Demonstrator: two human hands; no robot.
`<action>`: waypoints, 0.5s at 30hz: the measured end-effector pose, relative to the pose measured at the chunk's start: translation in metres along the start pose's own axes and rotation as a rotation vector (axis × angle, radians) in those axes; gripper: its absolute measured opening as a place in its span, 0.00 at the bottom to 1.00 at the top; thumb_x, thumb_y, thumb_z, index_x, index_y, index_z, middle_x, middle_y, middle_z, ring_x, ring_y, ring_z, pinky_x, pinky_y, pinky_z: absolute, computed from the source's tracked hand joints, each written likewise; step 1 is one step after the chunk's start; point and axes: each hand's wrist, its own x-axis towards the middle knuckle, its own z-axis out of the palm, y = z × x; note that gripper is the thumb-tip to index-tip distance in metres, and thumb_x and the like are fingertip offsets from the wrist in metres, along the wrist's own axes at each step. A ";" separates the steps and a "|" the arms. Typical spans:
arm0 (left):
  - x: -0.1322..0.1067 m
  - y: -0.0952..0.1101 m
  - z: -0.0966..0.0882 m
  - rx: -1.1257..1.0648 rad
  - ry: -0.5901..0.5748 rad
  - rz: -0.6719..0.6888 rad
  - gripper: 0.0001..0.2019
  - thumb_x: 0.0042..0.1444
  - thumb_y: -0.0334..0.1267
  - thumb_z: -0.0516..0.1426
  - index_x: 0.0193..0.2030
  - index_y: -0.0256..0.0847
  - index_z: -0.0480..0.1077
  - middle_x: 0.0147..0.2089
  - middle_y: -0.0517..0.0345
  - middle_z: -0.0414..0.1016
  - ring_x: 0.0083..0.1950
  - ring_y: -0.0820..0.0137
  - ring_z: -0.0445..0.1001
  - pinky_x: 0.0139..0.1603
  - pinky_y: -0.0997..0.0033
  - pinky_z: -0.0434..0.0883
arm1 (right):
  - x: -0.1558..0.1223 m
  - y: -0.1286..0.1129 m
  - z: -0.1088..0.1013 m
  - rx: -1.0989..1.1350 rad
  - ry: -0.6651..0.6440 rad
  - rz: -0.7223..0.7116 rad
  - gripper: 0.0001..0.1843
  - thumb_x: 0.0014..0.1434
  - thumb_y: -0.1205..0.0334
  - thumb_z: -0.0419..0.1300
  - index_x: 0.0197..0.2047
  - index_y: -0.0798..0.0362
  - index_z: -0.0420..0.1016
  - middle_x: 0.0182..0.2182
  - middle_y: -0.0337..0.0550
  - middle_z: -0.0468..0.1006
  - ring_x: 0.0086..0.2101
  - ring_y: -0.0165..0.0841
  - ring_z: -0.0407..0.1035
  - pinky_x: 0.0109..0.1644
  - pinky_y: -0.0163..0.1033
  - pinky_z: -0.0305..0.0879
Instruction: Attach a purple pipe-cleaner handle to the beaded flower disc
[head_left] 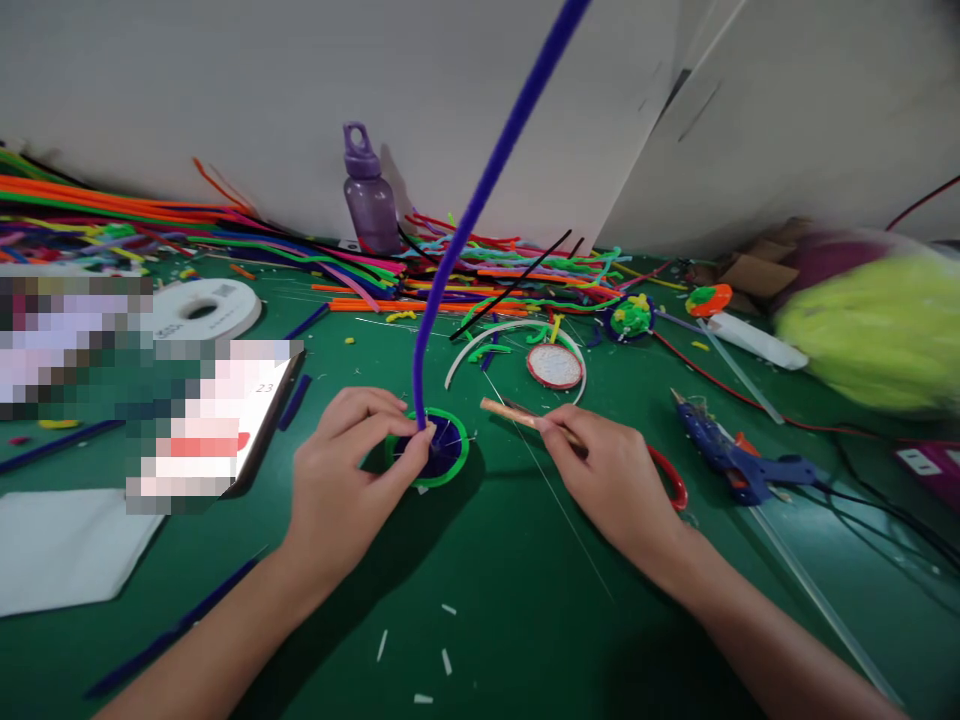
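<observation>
Head view: left hand (337,480) pinches blue pipe cleaner (484,195) onto green-rimmed disc (448,457); right hand (611,485) grips wooden stick (510,413). Tall stem above the pinch could lever free.

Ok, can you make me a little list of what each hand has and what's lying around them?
left hand: pinches the long purple fuzzy pipe cleaner where it meets the small round green-rimmed ring
right hand: holds a thin tan wooden stick, tip pointing toward the ring
surface: green table
right side: blue plastic glue gun
back: purple plastic bottle, pile of colourful pipe cleaners
left side: white flat tape roll
</observation>
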 end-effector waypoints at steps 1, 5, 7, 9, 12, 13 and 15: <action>0.000 0.000 0.000 0.004 0.002 -0.005 0.06 0.50 0.30 0.61 0.25 0.40 0.69 0.30 0.59 0.69 0.39 0.68 0.71 0.40 0.65 0.70 | 0.000 0.000 0.001 -0.020 -0.027 0.007 0.12 0.63 0.60 0.51 0.33 0.53 0.73 0.26 0.38 0.76 0.26 0.30 0.69 0.30 0.34 0.56; 0.001 -0.001 0.001 0.034 0.023 -0.043 0.06 0.50 0.31 0.61 0.25 0.39 0.69 0.30 0.59 0.69 0.38 0.68 0.71 0.39 0.66 0.70 | -0.003 -0.003 0.005 -0.126 -0.108 0.014 0.15 0.64 0.57 0.49 0.33 0.53 0.73 0.22 0.38 0.75 0.23 0.31 0.68 0.27 0.35 0.51; 0.001 -0.001 0.001 0.041 0.026 -0.056 0.06 0.50 0.31 0.61 0.25 0.39 0.69 0.30 0.59 0.69 0.38 0.68 0.71 0.38 0.67 0.70 | -0.004 -0.003 0.007 -0.175 -0.139 0.008 0.16 0.65 0.55 0.48 0.35 0.53 0.73 0.22 0.38 0.75 0.22 0.32 0.68 0.25 0.35 0.48; 0.000 -0.001 0.001 0.041 0.025 -0.065 0.06 0.50 0.31 0.61 0.25 0.39 0.69 0.30 0.59 0.69 0.38 0.69 0.71 0.38 0.67 0.70 | -0.004 -0.004 0.008 -0.235 -0.182 0.001 0.15 0.65 0.55 0.48 0.37 0.53 0.73 0.22 0.39 0.75 0.21 0.32 0.68 0.24 0.35 0.45; 0.000 -0.001 0.000 0.040 0.024 -0.068 0.06 0.51 0.31 0.61 0.25 0.40 0.69 0.30 0.59 0.69 0.38 0.68 0.71 0.38 0.67 0.70 | -0.004 -0.005 0.010 -0.338 -0.246 -0.032 0.14 0.64 0.54 0.50 0.36 0.52 0.72 0.21 0.39 0.75 0.21 0.33 0.68 0.23 0.35 0.41; 0.000 -0.001 0.000 0.041 0.025 -0.067 0.06 0.51 0.31 0.61 0.25 0.39 0.69 0.31 0.59 0.69 0.38 0.69 0.71 0.38 0.67 0.70 | -0.005 -0.006 0.010 -0.362 -0.257 -0.051 0.13 0.64 0.54 0.50 0.35 0.52 0.72 0.21 0.40 0.75 0.21 0.34 0.68 0.24 0.35 0.40; 0.000 -0.002 0.000 0.043 0.025 -0.061 0.06 0.51 0.31 0.61 0.25 0.39 0.69 0.31 0.59 0.70 0.38 0.69 0.71 0.38 0.67 0.70 | -0.006 -0.007 0.010 -0.385 -0.262 -0.084 0.12 0.63 0.55 0.52 0.34 0.52 0.71 0.22 0.40 0.76 0.22 0.34 0.69 0.24 0.35 0.39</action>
